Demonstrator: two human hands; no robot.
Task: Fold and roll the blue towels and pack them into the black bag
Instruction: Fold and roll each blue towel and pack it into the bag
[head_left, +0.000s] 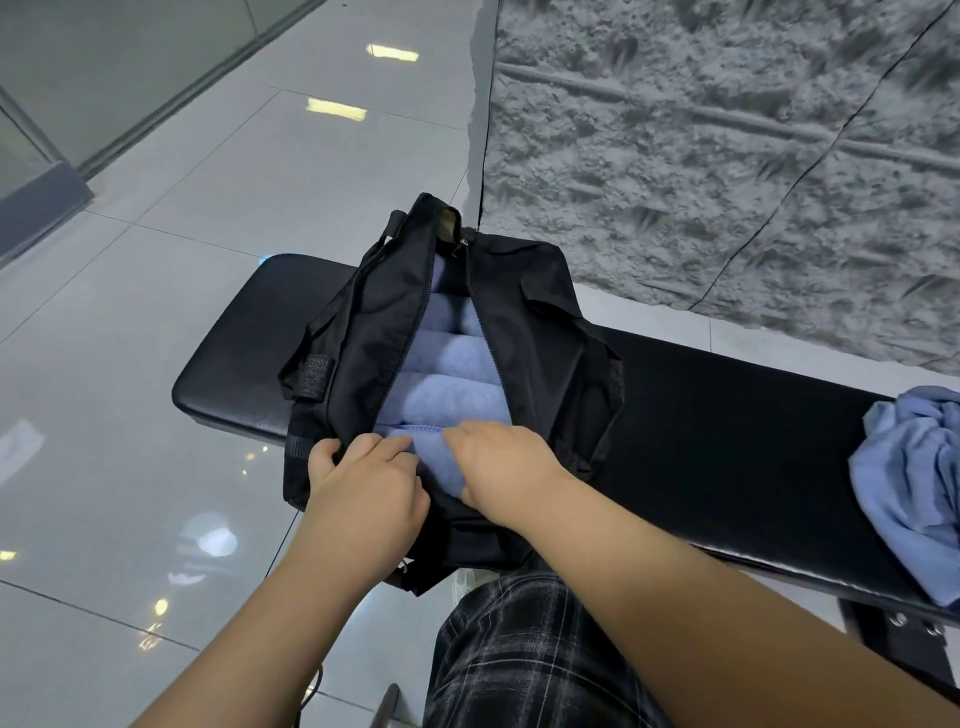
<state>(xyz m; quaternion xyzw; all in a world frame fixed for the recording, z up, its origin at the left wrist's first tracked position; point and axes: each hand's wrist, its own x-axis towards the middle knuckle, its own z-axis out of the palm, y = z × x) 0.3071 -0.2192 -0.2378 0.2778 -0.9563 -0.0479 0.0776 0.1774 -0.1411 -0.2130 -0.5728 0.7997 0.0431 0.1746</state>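
Note:
The black bag lies unzipped on the left end of a black padded bench. Several rolled blue towels lie side by side in its opening. At the near end of the opening a rolled blue towel sits between my hands. My left hand grips the bag's near left edge, thumb on the outside, while its fingers lie on that towel. My right hand presses down on the same towel with its fingers curled over it. A loose crumpled blue towel lies at the bench's right end.
Glossy grey floor tiles spread out to the left and behind the bench. A rough grey textured wall rises behind it. My leg in plaid trousers is just in front of the bench, below the bag.

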